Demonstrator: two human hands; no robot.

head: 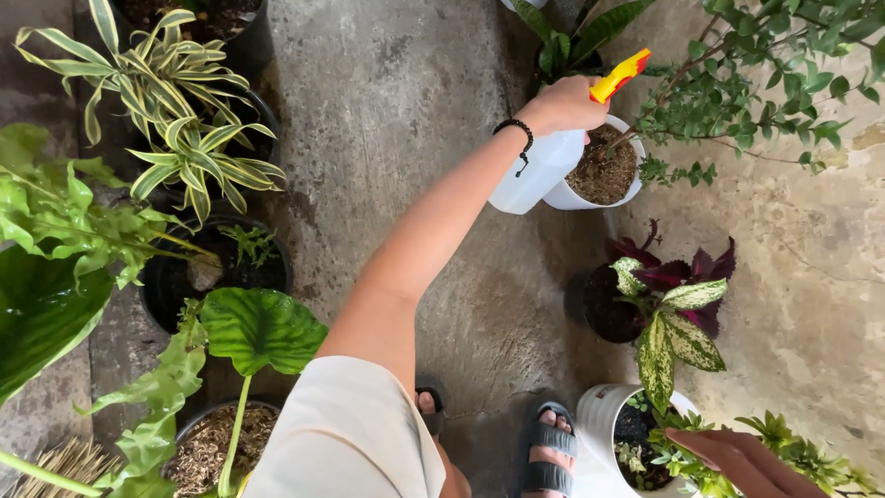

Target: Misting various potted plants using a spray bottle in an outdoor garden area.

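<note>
Left hand (564, 103) is clamped on a white spray bottle (535, 173) with a yellow and red trigger (619, 76), held over the near rim of a white pot (570, 195) of bare soil. Right hand (742, 458) lies flat, fingers apart, gripping nothing, on foliage at the rim of a second white pot (597, 426), partly cut off by the lower frame edge. A black pot (590, 309) of dark red leaves stands between the two. A strip of concrete floor (396, 101) runs open between the plant rows.
</note>
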